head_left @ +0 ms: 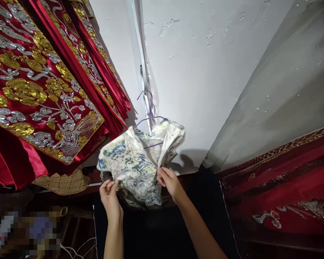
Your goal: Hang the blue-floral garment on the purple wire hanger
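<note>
Overhead, left hand point(109, 196) and right hand point(169, 181), apart, each pinched the floral garment point(135, 162) hung on a purple hanger point(149, 114).

White wall point(205, 72) with vertical white strip point(138, 54): purple wire hanger point(150, 108) hooked at the strip, floral garment point(135, 162) hung on the hanger, red embroidered garments point(29, 82) hanging against the wall at left.

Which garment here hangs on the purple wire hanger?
The pale floral garment, gripped by the left hand and right hand. The red garments beside it carry gold and silver embroidery instead.
</note>
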The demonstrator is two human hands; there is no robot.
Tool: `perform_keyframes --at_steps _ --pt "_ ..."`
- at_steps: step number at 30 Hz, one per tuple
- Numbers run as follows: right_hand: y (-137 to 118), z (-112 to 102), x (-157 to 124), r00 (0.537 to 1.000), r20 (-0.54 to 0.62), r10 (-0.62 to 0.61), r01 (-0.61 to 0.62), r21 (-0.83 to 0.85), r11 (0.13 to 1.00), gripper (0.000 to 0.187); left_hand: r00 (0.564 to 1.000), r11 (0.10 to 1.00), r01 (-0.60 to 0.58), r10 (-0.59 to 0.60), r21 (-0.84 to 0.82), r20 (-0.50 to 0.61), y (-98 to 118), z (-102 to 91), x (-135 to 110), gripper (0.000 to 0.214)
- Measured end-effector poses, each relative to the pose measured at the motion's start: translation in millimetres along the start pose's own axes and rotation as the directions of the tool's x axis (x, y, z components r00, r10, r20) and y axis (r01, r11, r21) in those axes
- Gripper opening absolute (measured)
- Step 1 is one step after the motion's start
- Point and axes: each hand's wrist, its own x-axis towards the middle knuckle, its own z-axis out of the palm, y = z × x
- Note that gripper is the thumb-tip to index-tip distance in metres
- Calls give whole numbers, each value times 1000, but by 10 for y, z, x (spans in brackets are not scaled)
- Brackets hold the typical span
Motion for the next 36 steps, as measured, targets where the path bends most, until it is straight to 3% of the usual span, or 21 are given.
perform_keyframes --at_steps 2,4,5,7,9,10,14,17,21,25,30,33,36 --pt "31 -6 -101 1000 16 -6 7 -45 999 48 974 973 -225 227 58 -26 -114 -2 -2 37" --pt "48 44 -197 998 65 -15 21 -83 996 48 940 939 -319 296 129 168 -189 50 -123 35" --pt "50 80 -236 995 96 -16 25 -89 996 47 912 929 -332 273 162 306 -204 102 -213 35" --pt "38 152 -289 990 140 -18 29 -76 997 45 808 920 -333 165 206 566 -194 241 -404 33" --pt "0 193 -311 989 148 -16 24 -53 998 43 704 911 -351 104 217 702 -152 390 -547 29" --pt "-32 195 -313 990 140 -8 14 -39 999 41 681 903 -373 110 214 724 -130 453 -590 25" --pt "-251 112 -270 996 82 39 -39 -6 999 32 669 872 -429 132 236 731 -102 582 -632 13" --pt "-476 27 -192 1000 27 -8 10 -80 997 28 684 885 -395 106 245 722 -134 614 -662 15" --pt "-665 13 -119 994 101 -28 51 -225 973 25 716 897 -392 158 204 680 -148 709 -722 22" --pt "-559 116 -180 993 117 13 15 -230 973 26 706 871 -449 207 201 677 -190 746 -692 13" --pt "-431 138 -188 986 108 128 -109 -167 980 27 703 847 -490 242 208 669 -294 587 -656 10" --pt "-707 91 -16 997 27 67 -61 -167 984 27 680 824 -524 252 216 689 -288 519 -674 13" --pt "-1202 88 205 999 -6 -46 45 -138 989 24 660 815 -535 241 221 711 -273 509 -716 14"
